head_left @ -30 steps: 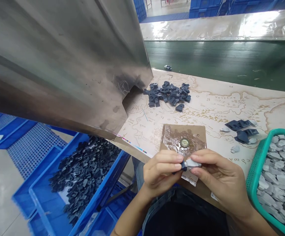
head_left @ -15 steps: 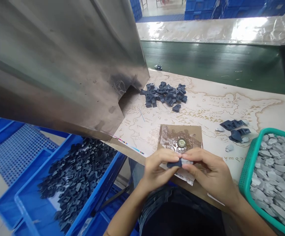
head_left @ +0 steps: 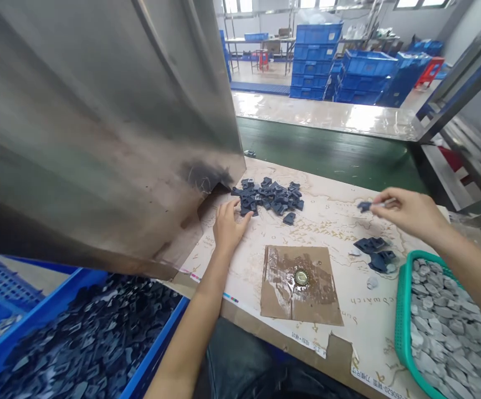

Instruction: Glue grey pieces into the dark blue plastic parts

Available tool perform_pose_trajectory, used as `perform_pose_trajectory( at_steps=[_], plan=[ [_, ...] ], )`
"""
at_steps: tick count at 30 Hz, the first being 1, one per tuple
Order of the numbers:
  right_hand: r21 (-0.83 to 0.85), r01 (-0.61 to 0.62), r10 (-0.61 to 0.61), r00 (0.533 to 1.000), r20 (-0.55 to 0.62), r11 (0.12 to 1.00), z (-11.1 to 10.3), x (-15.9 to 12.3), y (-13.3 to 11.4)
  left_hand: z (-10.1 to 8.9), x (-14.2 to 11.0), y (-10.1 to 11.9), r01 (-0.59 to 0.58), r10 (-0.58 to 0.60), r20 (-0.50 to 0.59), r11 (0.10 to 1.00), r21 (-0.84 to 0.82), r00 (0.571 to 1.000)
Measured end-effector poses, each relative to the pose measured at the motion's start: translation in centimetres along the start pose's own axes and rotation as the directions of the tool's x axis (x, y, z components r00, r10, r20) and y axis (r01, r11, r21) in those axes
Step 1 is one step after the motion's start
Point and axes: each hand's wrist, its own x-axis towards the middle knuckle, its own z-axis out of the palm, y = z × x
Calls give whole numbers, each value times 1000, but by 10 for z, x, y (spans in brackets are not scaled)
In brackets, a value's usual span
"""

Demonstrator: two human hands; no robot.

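My left hand (head_left: 227, 226) is at the near left edge of a pile of small dark blue plastic parts (head_left: 277, 197). Its thumb and fingers are spread, with nothing visibly between them; I cannot tell whether the fingertips touch a part. At the right, my right hand (head_left: 410, 213) pinches a dark blue plastic part (head_left: 364, 206) above the map-printed sheet. Something pale shows at its fingertips. Below that hand lie several dark parts (head_left: 382, 260) with pale bits, and a loose pale piece (head_left: 372, 283). A cardboard square (head_left: 277, 305) bears a round, shiny disc (head_left: 302, 277) in a wet-looking patch.
A green basket (head_left: 402, 316) of pale grey pieces stands at the right. A blue crate (head_left: 151, 354) of dark parts is at lower left. A large metal panel (head_left: 111, 127) overhangs the left side. Behind the sheet runs a green conveyor belt (head_left: 323, 147).
My hands have parted from above the cardboard. My left hand went to the dark pile, my right hand out to the right with the dark part. The view has tilted up.
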Motion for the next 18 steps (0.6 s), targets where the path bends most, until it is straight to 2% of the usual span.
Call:
perform_pose_trajectory(
  at_steps=[2, 4, 6, 9, 12, 14, 16, 18],
  plan=[
    [-14, -57, 56, 994, -97, 998, 7, 38, 1, 5, 1, -6, -23, 19, 67, 998, 58, 998],
    [-39, -53, 47, 988, -145, 998, 14, 60, 3, 6, -1, -8, -48, 38, 144, 996, 69, 989],
    [-74, -23, 12, 990, -138, 997, 19, 69, 8, 4, -2, -7, -53, 43, 171, 997, 54, 984],
    [-112, 44, -54, 995, -87, 993, 23, 70, 14, 2, -2, -4, -46, 42, 145, 999, 26, 989],
    [-131, 111, -117, 992, -38, 985, 15, 61, 11, -1, -1, -2, -38, 38, 116, 999, -6, 993],
    [-139, 139, -141, 990, -9, 981, 3, 45, 5, -1, -1, -2, -32, 35, 105, 999, -38, 994],
    [-180, 133, -131, 991, 20, 975, -13, 17, 0, -2, -2, -4, -13, 22, 85, 994, -105, 996],
    [-266, 79, -74, 997, 29, 961, -28, -24, 0, -2, -5, -5, 30, -19, 48, 970, -241, 999]
  ],
)
